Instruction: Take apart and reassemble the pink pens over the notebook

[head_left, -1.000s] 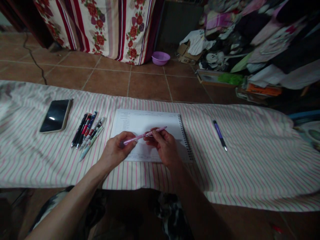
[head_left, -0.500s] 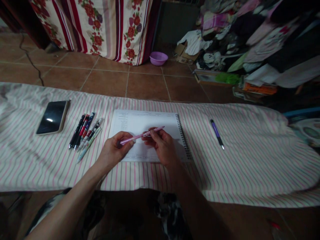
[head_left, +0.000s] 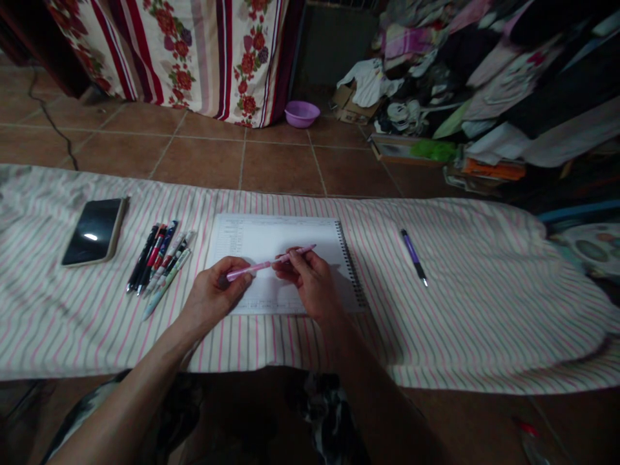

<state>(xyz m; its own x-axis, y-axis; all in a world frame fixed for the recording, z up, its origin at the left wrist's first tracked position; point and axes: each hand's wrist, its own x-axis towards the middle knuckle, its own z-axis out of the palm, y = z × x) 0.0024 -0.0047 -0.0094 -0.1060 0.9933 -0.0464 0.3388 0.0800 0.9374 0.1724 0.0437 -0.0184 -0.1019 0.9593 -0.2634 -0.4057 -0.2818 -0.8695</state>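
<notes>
I hold a pink pen (head_left: pixel 264 264) level between both hands, just above a spiral notebook (head_left: pixel 276 242) lying open on the striped cloth (head_left: pixel 484 310). My left hand (head_left: pixel 213 294) pinches the pen's left end with curled fingers. My right hand (head_left: pixel 310 281) grips the pen near its right half, fingers closed around it. The notebook page shows faint printed lines and its wire spine runs down the right side.
A row of several pens (head_left: pixel 159 261) lies left of the notebook, and a dark phone (head_left: pixel 92 231) further left. A purple pen (head_left: pixel 413 256) rests to the right. Beyond the cloth are tiled floor, a purple bowl (head_left: pixel 301 113), a floral curtain (head_left: pixel 194 51) and piled clothes (head_left: pixel 484 77).
The view has drifted slightly, shifting everything a little left in frame. Both hands keep the same grip on the pink pen over the notebook.
</notes>
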